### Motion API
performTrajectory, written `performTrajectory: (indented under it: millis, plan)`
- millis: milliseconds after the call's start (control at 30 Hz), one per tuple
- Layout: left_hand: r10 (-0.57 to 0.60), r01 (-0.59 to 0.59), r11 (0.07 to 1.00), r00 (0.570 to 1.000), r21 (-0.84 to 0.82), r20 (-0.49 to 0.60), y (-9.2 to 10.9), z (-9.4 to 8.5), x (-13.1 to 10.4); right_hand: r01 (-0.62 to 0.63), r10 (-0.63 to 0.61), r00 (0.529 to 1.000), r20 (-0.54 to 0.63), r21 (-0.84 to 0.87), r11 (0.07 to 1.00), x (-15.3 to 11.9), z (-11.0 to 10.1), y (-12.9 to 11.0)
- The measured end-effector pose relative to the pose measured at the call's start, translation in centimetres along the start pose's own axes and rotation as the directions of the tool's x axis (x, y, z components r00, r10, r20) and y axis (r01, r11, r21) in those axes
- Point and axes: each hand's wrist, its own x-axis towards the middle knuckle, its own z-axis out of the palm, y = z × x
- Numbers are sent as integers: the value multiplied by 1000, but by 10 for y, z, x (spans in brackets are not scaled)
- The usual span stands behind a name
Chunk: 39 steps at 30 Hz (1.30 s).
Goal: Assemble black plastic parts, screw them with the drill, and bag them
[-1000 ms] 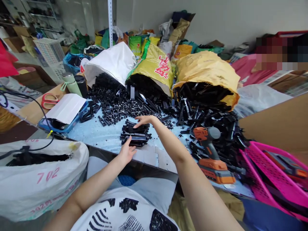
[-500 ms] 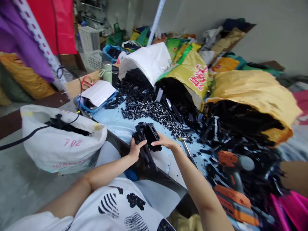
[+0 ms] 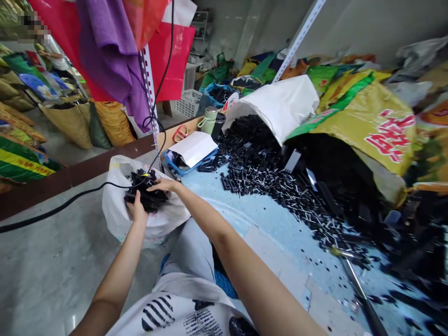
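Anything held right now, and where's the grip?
A bundle of black parts, between both hands at the white sack: left hand at its near left side, right hand over its upper right. Individual grip points can't be told.

The pic is moderately bright, w/ cool, soft indoor light; its source I can't tell. White sack (image 3: 276, 105) is the palest area, approx. w/o detail in its folds. Inside yellow sack (image 3: 381, 126) the shadow is v. deep. Black parts (image 3: 152, 198) merge into one dark mass. Red sheet (image 3: 175, 60) has mild glare, and floor (image 3: 84, 261) shows a small glint, bottom L. Wide-angle lens stretches the edges; bottom R corner is blurry. Top L has a pixelated patch.
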Motion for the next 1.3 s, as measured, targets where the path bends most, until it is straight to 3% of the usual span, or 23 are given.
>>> performTrajectory:
  millis: [100,167,233,267,333,367,400,433,467,500,533,567,600,633,667,700,733,800,900,967,1100,1200,1300]
  plan:
    - [-126,240,923,928,302,-352,-18,-18,12,-52,21,991,-135,-230,972,6,33,15]
    - [-77,261,839,926,477,-371,-18,-31,9,-10,-25,983,-183,-190,982,-5,39,24]
    - [53,137,810,951,570,-304,-7,-39,-2,83,-55,980,-190,142,986,-23,26,25]
    - [138,39,811,957,584,-255,2,-39,-11,141,-64,974,-217,364,920,-34,12,24]
    - [276,-168,841,951,515,-140,25,-28,-37,316,-44,929,-369,722,616,-64,-34,23]
    - [300,-247,873,952,420,-65,39,-16,-54,440,-31,879,-476,783,439,-83,-63,26]
    - [272,-271,923,962,274,34,54,-1,-75,607,11,777,-630,753,255,-104,-94,33]
    - [178,-195,976,972,102,152,68,16,-98,767,86,632,-770,638,70,-128,-125,44]
    - [27,-13,999,945,-46,327,83,34,-124,868,157,495,-854,482,-117,-154,-154,60]
    - [-145,247,962,822,-116,551,98,51,-152,904,217,381,-899,313,-291,-181,-179,78]
    - [-281,517,851,589,-86,757,112,66,-180,889,257,260,-931,127,-440,-208,-199,98]
    - [-319,720,693,254,42,913,125,78,-208,815,311,197,-930,-20,-579,-236,-214,118]
    - [-276,824,530,-54,199,960,137,86,-234,721,371,155,-916,-152,-676,-263,-223,138]
    - [-191,851,400,-287,341,939,148,90,-258,630,414,135,-900,-244,-737,-289,-227,157]
    - [-96,832,310,-455,461,885,158,91,-279,548,453,130,-882,-317,-774,-314,-228,174]
    - [-19,801,256,-556,541,831,166,90,-295,487,487,126,-864,-374,-789,-338,-225,190]
    - [33,775,231,-610,588,792,173,88,-308,443,516,118,-848,-420,-792,-362,-220,205]
    - [83,753,238,-645,613,760,182,82,-323,355,576,77,-814,-517,-779,-407,-207,230]
    - [126,761,304,-628,573,768,192,75,-328,153,629,-5,-778,-622,-768,-466,-185,259]
    - [162,746,358,-642,562,749,196,75,-329,-44,626,-31,-779,-625,-780,-496,-172,273]
    - [188,703,434,-683,564,706,199,78,-338,-321,572,1,-821,-542,-777,-533,-155,297]
    - [198,687,454,-698,567,688,197,81,-345,-362,526,37,-850,-502,-785,-544,-147,313]
    - [196,676,457,-711,578,675,195,84,-349,-346,524,27,-852,-499,-794,-547,-140,325]
